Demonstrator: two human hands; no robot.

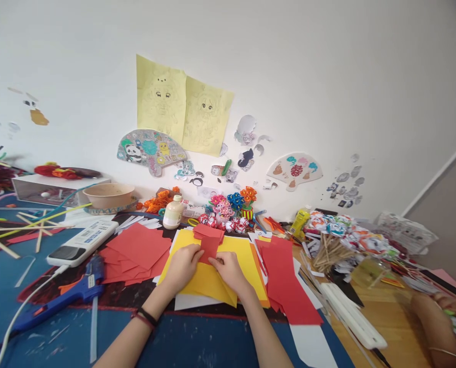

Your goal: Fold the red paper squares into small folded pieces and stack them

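Between my two hands is a small red paper piece [209, 248], pinched at its lower left edge by my left hand [185, 261] and at its lower right corner by my right hand [228, 270]. Both hands are closed, thumbs and fingertips at the paper. Beneath them lies a stack of yellow paper [246, 255], its front edge slightly curled. More red paper slips [208, 231] rest on the stack just behind the held piece. Red square sheets [139, 248] are piled to the left, and longer red strips [283, 271] lie to the right.
A blue glue gun [78, 290] and a white power strip [82, 243] lie left. A cream bottle [173, 212] and paper flowers [222, 207] stand at the back. Another white power strip [354, 314] lies right, near a bundle of sticks [329, 253]. Another person's hand [438, 322] is at far right.
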